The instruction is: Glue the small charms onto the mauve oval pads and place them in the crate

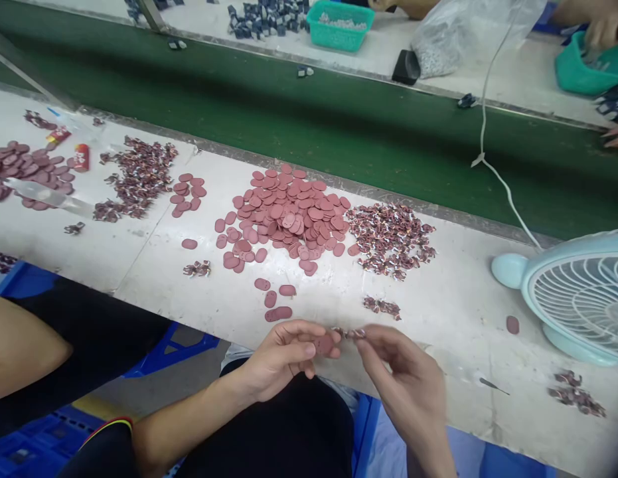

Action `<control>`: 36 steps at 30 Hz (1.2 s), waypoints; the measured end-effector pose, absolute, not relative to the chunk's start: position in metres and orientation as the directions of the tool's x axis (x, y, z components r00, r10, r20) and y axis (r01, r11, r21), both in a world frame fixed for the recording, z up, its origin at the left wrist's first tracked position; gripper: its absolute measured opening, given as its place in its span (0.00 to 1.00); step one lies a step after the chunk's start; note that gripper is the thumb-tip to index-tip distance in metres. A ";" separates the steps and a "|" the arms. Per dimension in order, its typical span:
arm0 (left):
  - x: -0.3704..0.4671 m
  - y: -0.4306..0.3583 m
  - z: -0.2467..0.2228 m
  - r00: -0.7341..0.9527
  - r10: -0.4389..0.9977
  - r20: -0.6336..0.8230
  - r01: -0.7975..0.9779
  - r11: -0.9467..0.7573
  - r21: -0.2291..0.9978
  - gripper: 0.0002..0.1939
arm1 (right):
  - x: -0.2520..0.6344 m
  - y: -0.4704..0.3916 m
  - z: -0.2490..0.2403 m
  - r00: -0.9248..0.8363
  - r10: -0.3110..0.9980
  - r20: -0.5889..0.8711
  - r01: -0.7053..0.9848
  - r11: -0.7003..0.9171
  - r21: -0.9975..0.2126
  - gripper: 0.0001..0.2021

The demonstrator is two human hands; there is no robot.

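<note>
Near the front edge of the white table, my left hand (283,358) grips a flat reddish-brown oval disc (323,344) between thumb and fingers. Opposite it, my right hand (411,382) pinches a small brown figure-like piece (357,334) at its fingertips. More of the brown piece lies against the left fingertips, and the hands nearly meet there. Just beyond them several loose oval discs (287,290) lie on the table. A short row of small brown pieces (382,307) is beyond my right hand.
A large pile of discs (293,212) lies mid-table, beside a heap of brown pieces (391,239). At right stands a light-blue fan (582,292) with a white cable (508,192). Another person's arm (24,345) is at left. Across the green belt (269,113) sits a teal basket (338,36).
</note>
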State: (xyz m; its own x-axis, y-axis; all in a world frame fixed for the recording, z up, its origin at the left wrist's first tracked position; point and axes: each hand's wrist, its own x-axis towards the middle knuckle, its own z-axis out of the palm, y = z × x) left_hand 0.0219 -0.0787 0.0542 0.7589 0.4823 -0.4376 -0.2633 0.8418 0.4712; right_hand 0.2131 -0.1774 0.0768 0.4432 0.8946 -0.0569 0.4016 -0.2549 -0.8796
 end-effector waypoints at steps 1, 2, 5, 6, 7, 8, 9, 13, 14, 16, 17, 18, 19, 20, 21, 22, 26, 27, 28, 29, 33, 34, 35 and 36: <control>0.025 -0.081 0.054 0.765 0.479 -0.432 -0.257 0.840 0.477 0.10 | 0.209 -0.188 0.083 0.498 0.854 -0.152 0.195 -0.281 -0.940 0.06; 0.028 -0.083 0.053 0.769 0.478 -0.424 -0.253 0.837 0.485 0.11 | 0.203 -0.196 0.088 0.527 0.816 -0.238 0.018 -0.290 -0.957 0.09; 0.038 -0.091 0.053 0.784 0.477 -0.397 -0.244 0.825 0.510 0.11 | 0.186 -0.208 0.097 0.558 0.765 -0.321 -0.185 -0.262 -0.947 0.14; 0.041 -0.094 0.054 0.792 0.474 -0.385 -0.244 0.823 0.513 0.11 | 0.182 -0.209 0.097 0.568 0.763 -0.308 -0.190 -0.242 -0.951 0.12; 0.043 -0.096 0.054 0.801 0.467 -0.376 -0.241 0.825 0.510 0.11 | 0.179 -0.208 0.098 0.577 0.765 -0.286 -0.182 -0.221 -0.958 0.10; 0.045 -0.098 0.054 0.808 0.458 -0.370 -0.239 0.830 0.505 0.11 | 0.176 -0.207 0.098 0.585 0.766 -0.265 -0.171 -0.202 -0.964 0.08; 0.047 -0.100 0.054 0.815 0.449 -0.367 -0.236 0.834 0.498 0.12 | 0.175 -0.206 0.098 0.596 0.762 -0.253 -0.164 -0.192 -0.967 0.07; 0.049 -0.103 0.054 0.818 0.421 -0.392 -0.207 0.851 0.483 0.15 | 0.173 -0.207 0.099 0.629 0.737 -0.247 -0.141 -0.204 -0.969 0.07; 0.049 -0.103 0.055 0.814 0.420 -0.402 -0.202 0.852 0.483 0.15 | 0.173 -0.207 0.100 0.633 0.735 -0.244 -0.129 -0.211 -0.969 0.06; 0.049 -0.103 0.056 0.801 0.429 -0.418 -0.199 0.849 0.490 0.13 | 0.173 -0.209 0.101 0.637 0.733 -0.239 -0.108 -0.222 -0.969 0.06; 0.049 -0.102 0.056 0.793 0.437 -0.424 -0.197 0.843 0.501 0.11 | 0.173 -0.210 0.101 0.639 0.730 -0.240 -0.102 -0.229 -0.968 0.06; 0.049 -0.102 0.057 0.785 0.447 -0.430 -0.193 0.835 0.516 0.09 | 0.173 -0.210 0.102 0.639 0.730 -0.242 -0.097 -0.235 -0.967 0.06; 0.049 -0.102 0.057 0.776 0.458 -0.434 -0.187 0.824 0.535 0.07 | 0.174 -0.210 0.101 0.632 0.737 -0.240 -0.093 -0.235 -0.967 0.06; 0.049 -0.101 0.057 0.766 0.469 -0.440 -0.179 0.813 0.555 0.06 | 0.175 -0.211 0.101 0.619 0.747 -0.243 -0.092 -0.238 -0.967 0.06; 0.049 -0.101 0.056 0.757 0.478 -0.445 -0.168 0.801 0.574 0.06 | 0.176 -0.211 0.100 0.602 0.760 -0.245 -0.091 -0.239 -0.967 0.07; 0.048 -0.102 0.056 0.751 0.486 -0.447 -0.160 0.790 0.591 0.05 | 0.178 -0.210 0.099 0.580 0.776 -0.249 -0.093 -0.241 -0.966 0.07; 0.046 -0.104 0.054 0.738 0.494 -0.459 -0.149 0.783 0.604 0.05 | 0.188 -0.208 0.099 0.505 0.819 -0.272 -0.123 -0.243 -0.962 0.06; 0.046 -0.105 0.054 0.738 0.493 -0.460 -0.150 0.785 0.601 0.04 | 0.189 -0.208 0.099 0.495 0.822 -0.280 -0.129 -0.249 -0.960 0.06; 0.046 -0.106 0.054 0.738 0.494 -0.460 -0.150 0.785 0.601 0.04 | 0.191 -0.207 0.100 0.488 0.822 -0.292 -0.134 -0.260 -0.956 0.06; 0.046 -0.107 0.055 0.738 0.494 -0.461 -0.148 0.784 0.603 0.04 | 0.191 -0.207 0.101 0.486 0.820 -0.304 -0.140 -0.271 -0.952 0.06; 0.047 -0.109 0.059 0.734 0.495 -0.465 -0.145 0.783 0.606 0.03 | 0.190 -0.207 0.101 0.493 0.799 -0.345 -0.203 -0.280 -0.938 0.04; 0.048 -0.109 0.059 0.733 0.497 -0.465 -0.146 0.782 0.606 0.03 | 0.189 -0.207 0.100 0.495 0.795 -0.350 -0.220 -0.275 -0.936 0.04; 0.048 -0.110 0.060 0.731 0.501 -0.463 -0.151 0.781 0.606 0.03 | 0.188 -0.207 0.099 0.499 0.793 -0.351 -0.234 -0.266 -0.935 0.04; 0.049 -0.110 0.061 0.731 0.505 -0.459 -0.155 0.778 0.608 0.03 | 0.188 -0.208 0.098 0.503 0.790 -0.350 -0.244 -0.258 -0.935 0.03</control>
State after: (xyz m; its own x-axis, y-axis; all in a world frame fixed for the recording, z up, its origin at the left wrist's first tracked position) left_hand 0.0489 -0.1096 0.0611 0.7309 0.5049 -0.4593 -0.1553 0.7783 0.6084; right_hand 0.1878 -0.2077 0.0982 0.5034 0.7900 -0.3498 -0.2440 -0.2584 -0.9347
